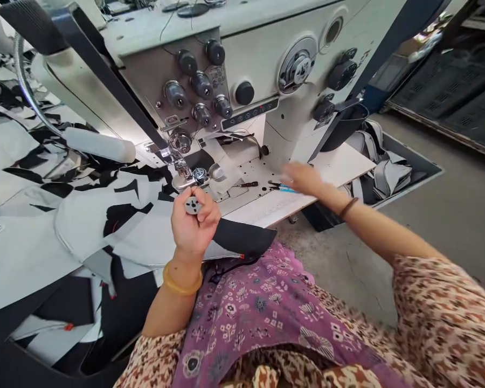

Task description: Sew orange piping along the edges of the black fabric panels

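Observation:
My left hand [194, 221] is raised in front of me with its fingers closed on a small round metal bobbin [193, 205], held below the needle area of the sewing machine [242, 70]. My right hand [303, 178] reaches out over the machine bed, blurred by motion, beside a blue-handled tool [285, 188] and a small dark screwdriver [246, 184]. Whether its fingers touch the tool I cannot make out. Black and white fabric [64, 215] lies piled to the left, running under the presser foot [184, 172].
A flexible-neck lamp [99, 144] hangs over the fabric at the left. A grey bin [388, 172] with folded fabric pieces stands on the floor to the right of the machine table. Dark crates [448, 91] stand at the far right.

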### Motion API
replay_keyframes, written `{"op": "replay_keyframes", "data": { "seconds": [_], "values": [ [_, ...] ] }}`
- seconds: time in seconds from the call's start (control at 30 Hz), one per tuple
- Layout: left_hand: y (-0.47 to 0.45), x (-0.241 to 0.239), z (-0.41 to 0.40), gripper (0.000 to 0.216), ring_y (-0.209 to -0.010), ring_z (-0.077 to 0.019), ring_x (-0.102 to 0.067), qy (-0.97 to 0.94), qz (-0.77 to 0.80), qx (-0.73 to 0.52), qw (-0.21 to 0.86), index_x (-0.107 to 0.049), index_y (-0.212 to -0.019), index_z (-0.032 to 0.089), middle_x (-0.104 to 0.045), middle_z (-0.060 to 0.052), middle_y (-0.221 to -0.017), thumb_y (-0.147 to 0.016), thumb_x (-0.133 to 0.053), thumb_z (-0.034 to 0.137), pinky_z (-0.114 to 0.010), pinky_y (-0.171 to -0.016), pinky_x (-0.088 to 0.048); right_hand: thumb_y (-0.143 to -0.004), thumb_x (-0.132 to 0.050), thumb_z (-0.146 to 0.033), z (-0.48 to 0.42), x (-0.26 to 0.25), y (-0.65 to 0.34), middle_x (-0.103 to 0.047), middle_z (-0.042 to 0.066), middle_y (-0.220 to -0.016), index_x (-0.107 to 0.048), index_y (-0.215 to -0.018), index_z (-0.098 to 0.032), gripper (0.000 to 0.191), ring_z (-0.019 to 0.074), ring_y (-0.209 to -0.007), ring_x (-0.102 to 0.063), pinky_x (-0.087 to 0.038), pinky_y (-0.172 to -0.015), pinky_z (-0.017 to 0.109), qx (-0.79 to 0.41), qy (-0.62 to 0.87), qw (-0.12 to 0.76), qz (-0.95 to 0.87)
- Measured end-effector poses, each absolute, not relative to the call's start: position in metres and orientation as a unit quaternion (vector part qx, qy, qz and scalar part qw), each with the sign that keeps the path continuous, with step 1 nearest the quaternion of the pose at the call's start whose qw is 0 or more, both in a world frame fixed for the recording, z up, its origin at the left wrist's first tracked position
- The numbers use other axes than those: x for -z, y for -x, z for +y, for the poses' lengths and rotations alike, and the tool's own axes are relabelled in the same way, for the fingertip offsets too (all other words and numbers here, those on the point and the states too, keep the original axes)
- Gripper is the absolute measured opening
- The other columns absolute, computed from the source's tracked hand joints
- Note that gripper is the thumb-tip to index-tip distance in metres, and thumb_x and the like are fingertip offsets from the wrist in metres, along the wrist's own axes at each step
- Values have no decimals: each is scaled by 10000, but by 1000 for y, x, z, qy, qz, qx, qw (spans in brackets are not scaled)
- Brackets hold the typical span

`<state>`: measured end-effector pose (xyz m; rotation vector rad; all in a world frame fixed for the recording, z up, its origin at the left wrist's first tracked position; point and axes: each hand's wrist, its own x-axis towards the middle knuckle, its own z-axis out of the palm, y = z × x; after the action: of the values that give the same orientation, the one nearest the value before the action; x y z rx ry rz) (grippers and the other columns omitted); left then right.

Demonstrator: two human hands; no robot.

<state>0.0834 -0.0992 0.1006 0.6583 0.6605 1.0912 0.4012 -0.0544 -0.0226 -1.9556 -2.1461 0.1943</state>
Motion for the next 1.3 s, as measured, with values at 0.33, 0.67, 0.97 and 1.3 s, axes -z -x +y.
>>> {"op": "replay_keyframes", "data": {
  "seconds": [0.33, 0.67, 0.97, 1.3],
  "values": [
    [-83, -102, -102, 326, -341, -40, -258, -287, 311, -503, 754, -400, -571, 177, -282, 68, -406, -864, -417, 319, -175, -391, -242, -902, -351, -282, -58, 72, -389, -562, 78, -708, -504, -792, -177, 215, 136, -571, -400, -310, -569, 274, -67, 736, 233, -631],
    [-85, -104, -108, 330, -340, -39, -258, -289, 318, -493, 757, -423, -562, 173, -283, 61, -402, -865, -395, 301, -175, -400, -253, -824, -446, -554, -34, -95, -374, -559, 55, -770, -494, -920, -185, 385, 160, -692, -521, -322, -649, 258, 86, 722, 412, -550],
    [-81, -93, -112, 305, -349, -35, -244, -326, 322, -499, 736, -463, -550, 169, -282, 63, -397, -825, -453, 300, -167, -402, -244, -866, -279, -603, -39, -88, -379, -392, 11, -636, -423, -789, -211, 424, 143, -622, -426, -371, -675, 299, 108, 702, 466, -527],
    [-64, -11, -105, 291, -359, -16, -190, -387, 388, -370, 750, -521, -708, 154, -296, 93, -413, -810, -524, 427, -146, -389, -129, -688, -424, -101, -72, 115, -411, -454, 282, -1192, -490, -1106, -55, 426, 280, -1120, -440, -304, -1004, 465, -131, 853, 364, -350]
  ]
}}
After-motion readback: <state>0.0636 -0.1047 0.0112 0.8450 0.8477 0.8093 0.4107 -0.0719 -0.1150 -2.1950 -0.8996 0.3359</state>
